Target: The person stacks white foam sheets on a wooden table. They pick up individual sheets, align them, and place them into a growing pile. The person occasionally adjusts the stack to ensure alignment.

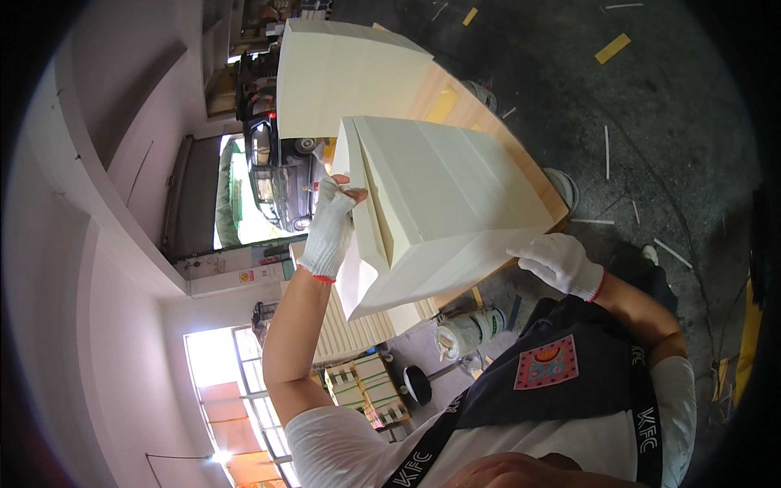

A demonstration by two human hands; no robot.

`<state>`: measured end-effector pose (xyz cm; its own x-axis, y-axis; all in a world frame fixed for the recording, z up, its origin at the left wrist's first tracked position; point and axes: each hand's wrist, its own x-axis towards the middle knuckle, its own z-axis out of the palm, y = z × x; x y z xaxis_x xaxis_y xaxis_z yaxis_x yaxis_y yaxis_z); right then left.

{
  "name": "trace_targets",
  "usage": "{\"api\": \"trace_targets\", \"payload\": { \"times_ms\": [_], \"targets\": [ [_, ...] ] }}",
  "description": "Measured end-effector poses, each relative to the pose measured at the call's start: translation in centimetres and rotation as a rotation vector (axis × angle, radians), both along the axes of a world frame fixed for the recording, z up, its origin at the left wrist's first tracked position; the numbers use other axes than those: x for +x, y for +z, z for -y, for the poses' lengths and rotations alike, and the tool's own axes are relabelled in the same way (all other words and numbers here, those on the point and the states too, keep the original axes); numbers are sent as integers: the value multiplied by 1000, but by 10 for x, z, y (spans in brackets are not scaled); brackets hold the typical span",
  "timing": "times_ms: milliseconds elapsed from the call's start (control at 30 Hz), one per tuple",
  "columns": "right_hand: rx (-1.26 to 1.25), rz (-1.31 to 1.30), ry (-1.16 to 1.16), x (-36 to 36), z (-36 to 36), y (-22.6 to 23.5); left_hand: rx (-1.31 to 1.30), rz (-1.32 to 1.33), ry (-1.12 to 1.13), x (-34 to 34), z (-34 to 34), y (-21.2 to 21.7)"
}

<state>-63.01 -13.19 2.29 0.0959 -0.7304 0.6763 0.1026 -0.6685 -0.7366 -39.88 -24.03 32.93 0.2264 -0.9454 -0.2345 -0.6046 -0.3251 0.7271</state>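
A tall stack of large cream-white paper sheets [455, 179] stands on a wooden board [551, 202]. My left hand [329, 224], in a white knit glove with bare fingertips, is closed on the edge of the top sheets [366, 232]. Those sheets are lifted and bent, and a gap shows between them and the stack below. My right hand [560, 264], gloved in white too, is at the near lower corner of the stack. Its fingers are curled together against the paper's edge; whether they grip anything is hidden.
Behind is a second paper stack [346, 77]. Buckets [460, 335] stand beside the near side of the stack, with bundled stacks [366, 390] beyond them. Paper strips [607, 153] lie scattered on the dark floor [667, 98]. A vehicle [277, 175] is parked at the doorway.
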Motion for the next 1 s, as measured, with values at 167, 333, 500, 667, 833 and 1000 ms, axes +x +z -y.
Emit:
{"api": "trace_targets", "payload": {
  "times_ms": [167,333,500,667,833,1000],
  "targets": [
    [48,-71,72,-7,-3,1,-1,32,1,-2,-1,1],
    [30,-17,26,0,-5,-2,-20,11,-38,-5,-3,2],
    [37,-12,1,-11,7,22,-3,39,-14,-18,-8,2],
    [-358,-112,-150,-20,58,154,-88,77,-59,-14,-14,8],
    [-561,-266,-58,33,68,190,-334,339,-149,-14,-48,17],
    [-409,-394,20,46,65,191,-629,833,-332,2,-121,-16]
  ]
}}
